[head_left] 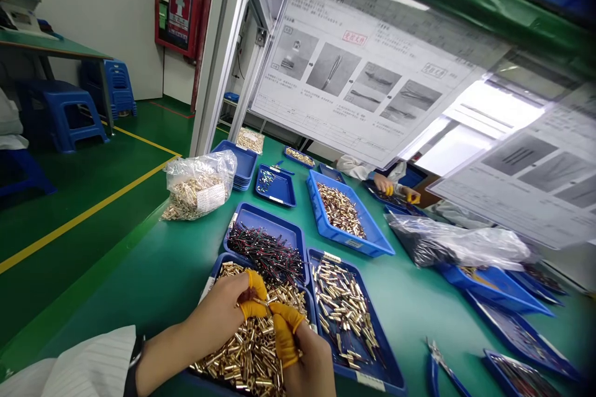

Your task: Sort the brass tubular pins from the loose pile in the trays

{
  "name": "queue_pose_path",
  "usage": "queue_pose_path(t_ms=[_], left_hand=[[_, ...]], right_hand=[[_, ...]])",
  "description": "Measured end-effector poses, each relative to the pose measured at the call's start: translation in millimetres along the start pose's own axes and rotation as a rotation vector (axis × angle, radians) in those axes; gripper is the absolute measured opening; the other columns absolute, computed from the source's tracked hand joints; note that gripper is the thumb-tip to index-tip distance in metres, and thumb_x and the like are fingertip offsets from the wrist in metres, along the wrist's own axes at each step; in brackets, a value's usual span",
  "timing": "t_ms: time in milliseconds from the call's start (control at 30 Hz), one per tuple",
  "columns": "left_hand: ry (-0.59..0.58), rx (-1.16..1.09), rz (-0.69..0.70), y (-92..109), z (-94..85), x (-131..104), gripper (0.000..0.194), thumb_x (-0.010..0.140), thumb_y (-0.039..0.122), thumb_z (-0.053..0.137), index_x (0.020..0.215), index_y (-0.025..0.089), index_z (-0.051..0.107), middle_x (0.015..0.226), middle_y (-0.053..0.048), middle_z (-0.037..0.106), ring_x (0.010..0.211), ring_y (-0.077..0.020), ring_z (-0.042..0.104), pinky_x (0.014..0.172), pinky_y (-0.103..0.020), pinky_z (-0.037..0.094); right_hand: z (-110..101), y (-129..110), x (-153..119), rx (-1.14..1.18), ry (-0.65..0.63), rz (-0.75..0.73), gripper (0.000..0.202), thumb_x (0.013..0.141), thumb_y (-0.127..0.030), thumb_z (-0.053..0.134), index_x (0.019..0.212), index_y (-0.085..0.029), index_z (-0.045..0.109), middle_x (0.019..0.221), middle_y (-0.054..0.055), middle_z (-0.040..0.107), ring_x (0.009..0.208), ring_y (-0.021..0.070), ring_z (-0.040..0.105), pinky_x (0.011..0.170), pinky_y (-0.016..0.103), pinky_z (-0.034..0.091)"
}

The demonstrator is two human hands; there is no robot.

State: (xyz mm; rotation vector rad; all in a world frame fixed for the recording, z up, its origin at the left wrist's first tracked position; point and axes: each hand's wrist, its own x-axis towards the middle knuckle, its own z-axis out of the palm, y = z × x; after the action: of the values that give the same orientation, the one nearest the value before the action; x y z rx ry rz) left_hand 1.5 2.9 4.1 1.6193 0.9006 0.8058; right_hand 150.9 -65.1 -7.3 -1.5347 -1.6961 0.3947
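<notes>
Green tabletop, busy scene: left hand, right hand meet over brass tubes, yellow-covered fingertips pinched together on small piece, too tiny to identify.

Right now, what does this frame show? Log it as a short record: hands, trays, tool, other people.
Left hand: yellow-covered fingertips pinched on a small piece, too small to identify
Right hand: yellow-covered fingertips at the same piece
Below hands: blue tray full of brass-coloured tubes
Behind it: blue tray of black and red wires
Right of it: blue tray of loose metal pieces
Tool: blue-handled pliers lying on the green table
Other people: a co-worker's hands, yellow-covered fingers, farther along the table
</notes>
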Motion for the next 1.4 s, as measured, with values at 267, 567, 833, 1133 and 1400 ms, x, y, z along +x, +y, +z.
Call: queue_pose_path(t_ms=[267,567,833,1133,1400], left_hand=[[-0.017,0.070,0.014,-5.6,1.1,1.0,0.025,0.066,-0.005,0.047,0.071,0.018,0.054,0.074,0.004,0.055,0.070,-0.0133,0.050,0.061,-0.020,0.039],[-0.230,0.378,0.263,-6.1,-2.8,-4.6,0.018,0.075,0.002,0.052,0.065,0.018,0.052,0.071,0.001,0.057,0.072,-0.0160,0.053,0.063,-0.022,0.037],[-0.170,0.309,0.141,-2.0,-4.5,-3.9,0.017,0.074,0.007,0.049,0.061,0.018,0.047,0.069,0.003,0.051,0.068,-0.0144,0.048,0.059,-0.022,0.034],[-0.092,0.112,0.102,-3.5,-5.6,-4.0,0.012,0.074,0.008,0.052,0.068,0.018,0.056,0.071,0.003,0.054,0.067,-0.0137,0.048,0.060,-0.022,0.036],[-0.135,0.132,0.153,-2.8,-8.0,-5.3,0.014,0.074,0.006,0.053,0.068,0.018,0.059,0.075,0.002,0.056,0.073,-0.0143,0.052,0.066,-0.022,0.039]], right_hand=[[-2.7,-0.2,0.7,0.075,-0.017,0.074,0.018,0.083,-0.026,0.050,0.093,-0.016,0.061,0.073,0.007,0.070,0.060,0.0189,0.065,0.053,0.022,0.050],[16.1,11.4,-10.9,0.158,0.085,0.169,0.020,0.083,-0.036,0.046,0.094,-0.020,0.053,0.051,-0.002,0.059,0.043,0.0143,0.050,0.041,0.023,0.036],[16.2,6.5,-11.5,0.577,0.078,0.377,0.028,0.078,-0.047,0.056,0.091,-0.023,0.056,0.052,-0.003,0.056,0.045,0.0135,0.049,0.046,0.024,0.037],[12.6,-6.5,3.0,1.387,-0.187,0.630,0.032,0.071,-0.045,0.067,0.092,-0.022,0.062,0.067,0.000,0.068,0.055,0.0116,0.059,0.053,0.024,0.045],[6.8,-23.1,3.4,1.329,-0.190,0.698,0.036,0.063,-0.036,0.077,0.091,-0.020,0.063,0.062,-0.002,0.064,0.046,0.0072,0.055,0.049,0.020,0.042]])
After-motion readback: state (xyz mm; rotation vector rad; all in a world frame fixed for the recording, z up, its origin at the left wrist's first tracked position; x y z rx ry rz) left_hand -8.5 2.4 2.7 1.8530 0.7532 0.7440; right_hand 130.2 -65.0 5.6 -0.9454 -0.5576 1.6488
